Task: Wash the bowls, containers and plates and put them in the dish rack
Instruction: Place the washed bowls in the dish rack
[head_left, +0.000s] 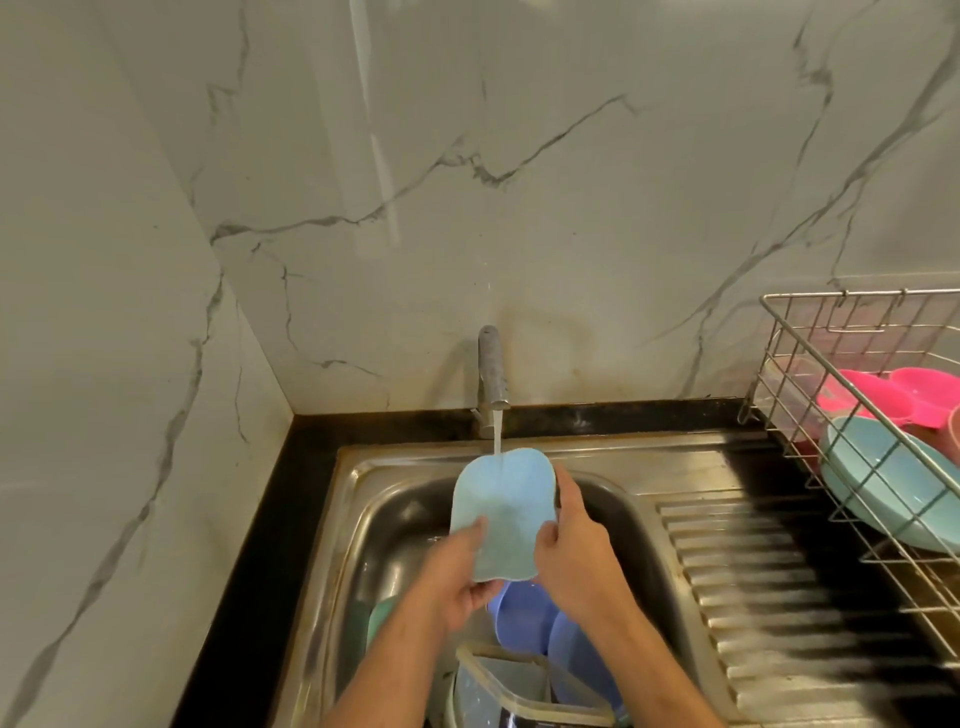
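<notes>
Marble-veined wall tiles (519, 182) behind everything, grey streaks over pale stone. Stainless steel sink (332, 545) with black counter edging below, ribbed steel draining board (769, 587) to the right. Wire dish rack (800, 374) at far right, already holding a pale blue plastic bowl (883, 483) and pink plastic dishes (904, 397). Steel tap (491, 371) at the back of the basin, running, thin stream of water (496, 436) striking the top edge of the light blue lobed plastic plate (501, 512).

Plate held over the basin, tilted under the stream, well clear of the rack. Left hand (457, 577) gripping the lower left edge, thumb laid across the face, fingers hidden beneath. Right hand (571, 545) gripping the right edge, thumb on the face, forefinger stretched up along the rim, remaining fingers behind the plate and not readable. Lower in the basin, unwashed: blue-violet plastic bowl (524, 613), clear lidded plastic container (519, 686), sliver of green dish (382, 613) at the left.

Probably light, fairly stiff, unlikely to break if dropped. Wet and smooth, so likely slippery. Best taken by opposite edges, thumbs on top, fingers under. Pinching one lobe alone risks a slip on the way to the rack.
</notes>
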